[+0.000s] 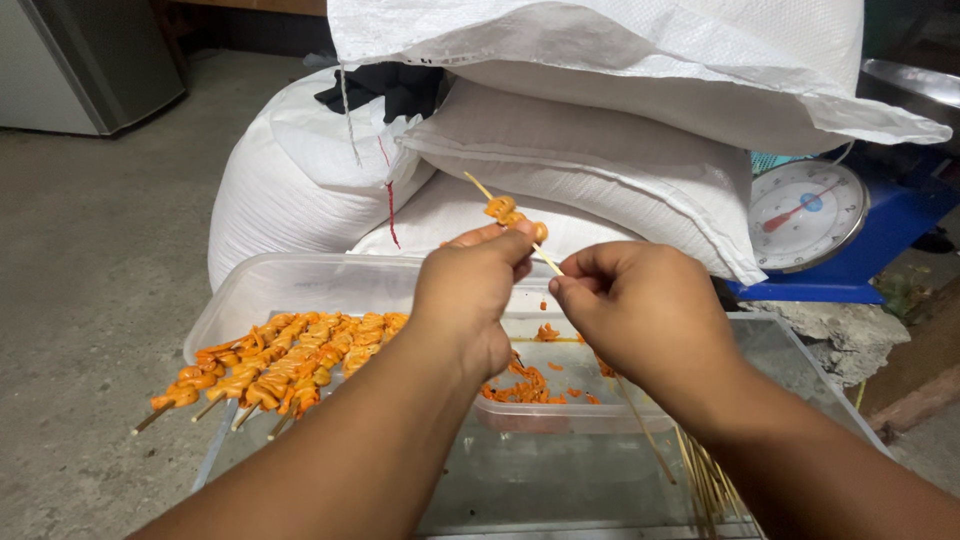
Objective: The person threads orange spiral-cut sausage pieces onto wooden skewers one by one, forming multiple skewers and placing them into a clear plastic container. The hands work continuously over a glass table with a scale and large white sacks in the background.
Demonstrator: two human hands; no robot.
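Left hand: my left hand (470, 290) is pinched closed on the orange pieces (512, 216) threaded near the upper end of the skewer, thumb and fingertips pressed on soft, curled, glossy meat.
Right hand: my right hand (635, 305) is clenched around the shaft of the bamboo skewer (545, 258), fingers folded tight, just beside the left hand.
Skewer: a thin, pale, straight stick, tilted; its pointed tip rises to the upper left above my left hand, its lower end runs down past my right wrist.
Position: the skewer is held in the air above the small tub (560, 415), between both hands.
Small tub: clear, rounded-cornered plastic, holding loose orange scraps, wet and irregular.
Finished skewers (275, 365): a row lying side by side in a larger translucent container (240, 290), each coated with ridged, orange, coiled meat, bare stick ends pointing lower left.
Spare sticks (710, 485): a bundle of bare bamboo at the lower right, below my right forearm.
Work surface (520, 490): smooth, glassy, reflective.
Sacks (590, 150): white woven plastic, bulging and creased, stacked behind the containers.
Scale (806, 214): round white dial with a red needle, on a blue base, right of the sacks.
Floor (90, 250): rough grey concrete.
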